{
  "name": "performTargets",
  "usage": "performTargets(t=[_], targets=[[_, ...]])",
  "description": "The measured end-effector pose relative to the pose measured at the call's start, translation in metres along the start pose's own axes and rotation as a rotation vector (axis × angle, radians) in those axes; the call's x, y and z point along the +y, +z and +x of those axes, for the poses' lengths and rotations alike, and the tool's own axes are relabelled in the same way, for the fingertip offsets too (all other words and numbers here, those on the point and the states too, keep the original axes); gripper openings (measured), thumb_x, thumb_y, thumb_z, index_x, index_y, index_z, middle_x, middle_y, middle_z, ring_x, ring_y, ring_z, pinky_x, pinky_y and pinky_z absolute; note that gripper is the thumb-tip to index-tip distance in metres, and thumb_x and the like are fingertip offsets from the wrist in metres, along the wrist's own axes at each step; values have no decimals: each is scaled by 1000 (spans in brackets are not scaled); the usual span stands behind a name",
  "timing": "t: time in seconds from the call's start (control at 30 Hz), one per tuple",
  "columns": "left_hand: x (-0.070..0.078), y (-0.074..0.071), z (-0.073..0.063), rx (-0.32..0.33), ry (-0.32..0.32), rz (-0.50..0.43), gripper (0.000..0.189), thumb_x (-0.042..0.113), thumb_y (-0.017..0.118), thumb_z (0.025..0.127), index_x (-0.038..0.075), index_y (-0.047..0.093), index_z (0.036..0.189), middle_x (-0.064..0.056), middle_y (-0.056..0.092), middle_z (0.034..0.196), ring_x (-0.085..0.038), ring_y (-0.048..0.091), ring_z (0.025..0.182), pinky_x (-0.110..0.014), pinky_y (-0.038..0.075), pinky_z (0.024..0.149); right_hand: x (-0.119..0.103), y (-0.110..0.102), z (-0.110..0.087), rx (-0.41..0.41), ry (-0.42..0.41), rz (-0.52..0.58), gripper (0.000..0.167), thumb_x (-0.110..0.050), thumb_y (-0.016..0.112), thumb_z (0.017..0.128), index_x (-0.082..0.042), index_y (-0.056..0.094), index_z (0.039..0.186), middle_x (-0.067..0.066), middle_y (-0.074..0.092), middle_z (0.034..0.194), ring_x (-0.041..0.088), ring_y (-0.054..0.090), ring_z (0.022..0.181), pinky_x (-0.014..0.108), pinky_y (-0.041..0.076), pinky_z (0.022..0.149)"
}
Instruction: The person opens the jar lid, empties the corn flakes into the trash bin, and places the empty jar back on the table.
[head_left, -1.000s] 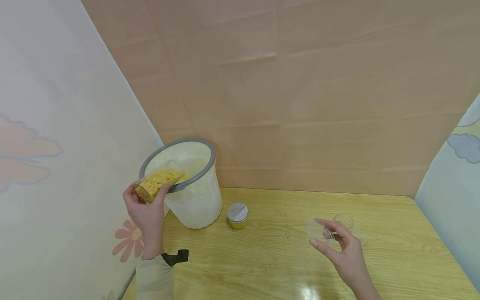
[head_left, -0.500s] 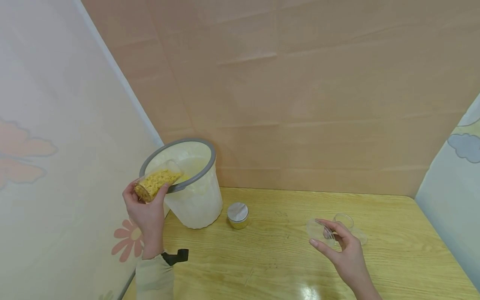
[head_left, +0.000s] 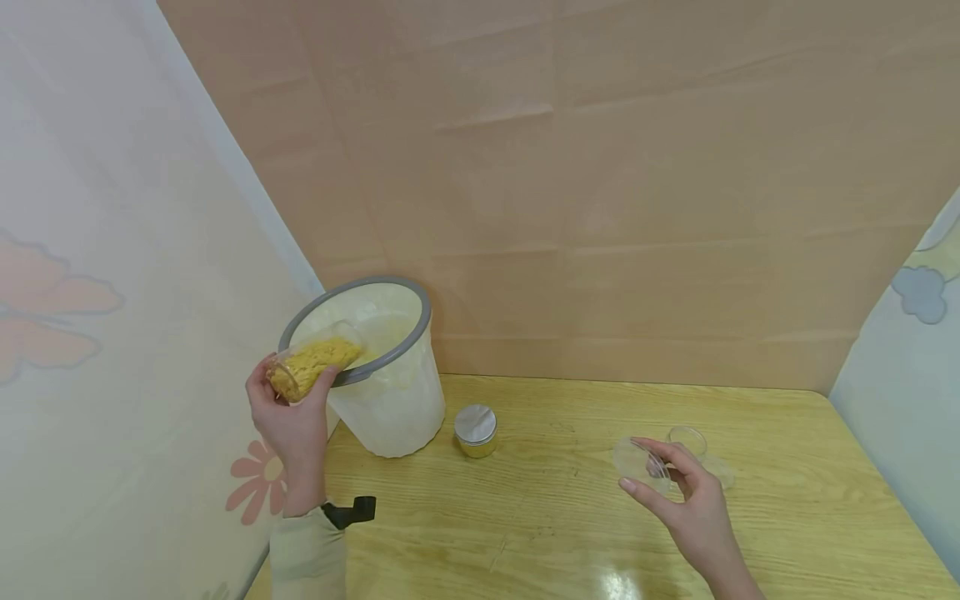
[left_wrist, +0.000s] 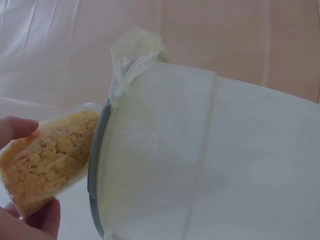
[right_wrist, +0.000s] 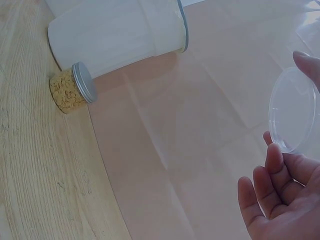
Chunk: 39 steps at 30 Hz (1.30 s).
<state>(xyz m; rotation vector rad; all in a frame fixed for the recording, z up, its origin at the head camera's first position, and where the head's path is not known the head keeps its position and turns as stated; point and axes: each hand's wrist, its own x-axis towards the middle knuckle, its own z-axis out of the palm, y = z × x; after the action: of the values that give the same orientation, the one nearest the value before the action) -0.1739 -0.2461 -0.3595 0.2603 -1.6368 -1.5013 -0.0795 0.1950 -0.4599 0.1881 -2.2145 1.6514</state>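
My left hand (head_left: 292, 429) grips a clear jar (left_wrist: 55, 155) of yellow flakes by its base end. Tilted over the near rim of a white trash bin (head_left: 393, 408), the jar has its mouth end inside the opening. A thin pale liner (left_wrist: 132, 57) hangs over the bin's grey rim. On the right, my right hand (head_left: 686, 500) pinches a clear round plastic lid (right_wrist: 292, 110) by its edges, thumb on one side and fingers on the other. The lid is held up on its edge, above the wooden table.
A short jar (head_left: 476, 433) of flakes with a silver lid stands just right of the bin. Behind the right hand lie a clear round container (head_left: 687, 442) and a clear disc (head_left: 722, 472), both partly hidden. Cloth-covered walls border the table (head_left: 555, 533).
The flakes in the tilted jar have shifted slightly, and its base end is a touch higher. My right hand and the lid have stayed in place.
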Motion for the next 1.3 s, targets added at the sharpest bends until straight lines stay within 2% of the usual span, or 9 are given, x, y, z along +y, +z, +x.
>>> performTargets(t=[0.17, 0.37, 0.73, 1.1, 1.3], targets=[[-2, 0, 2, -5, 11, -10, 78, 4, 89, 76, 1, 47, 141, -10, 59, 131, -18, 53, 116, -24, 45, 92, -1, 0, 0, 2, -10, 4, 48, 1, 81, 84, -3, 66, 129, 9, 50, 92, 15, 44, 92, 14, 41, 84], [2, 1, 1, -14, 17, -30, 75, 5, 89, 76, 4, 48, 139, -11, 59, 132, -19, 53, 115, -24, 47, 91, -1, -1, 1, -4, -2, 1, 47, 1, 80, 85, -3, 66, 129, 9, 49, 92, 15, 44, 92, 15, 41, 84], [5, 3, 1, 4, 30, -22, 76, 5, 91, 74, 3, 50, 138, -14, 59, 133, -21, 53, 118, -25, 46, 93, -1, -3, 3, -17, 11, -6, 45, -1, 80, 87, -3, 66, 129, 9, 48, 92, 15, 44, 91, 16, 41, 83], [1, 3, 4, 24, 38, 20, 75, 1, 87, 76, 0, 48, 140, -12, 60, 131, -22, 53, 116, -23, 44, 88, 0, -2, 2, -19, 9, -13, 45, -1, 80, 86, -3, 65, 129, 9, 48, 92, 15, 44, 91, 15, 41, 84], [4, 2, 5, 20, 37, 5, 75, 2, 88, 76, 3, 50, 140, -8, 60, 129, -20, 53, 116, -24, 44, 88, 1, -2, 2, -18, 15, -22, 46, -2, 80, 87, -4, 66, 130, 12, 50, 93, 15, 44, 92, 15, 41, 84]])
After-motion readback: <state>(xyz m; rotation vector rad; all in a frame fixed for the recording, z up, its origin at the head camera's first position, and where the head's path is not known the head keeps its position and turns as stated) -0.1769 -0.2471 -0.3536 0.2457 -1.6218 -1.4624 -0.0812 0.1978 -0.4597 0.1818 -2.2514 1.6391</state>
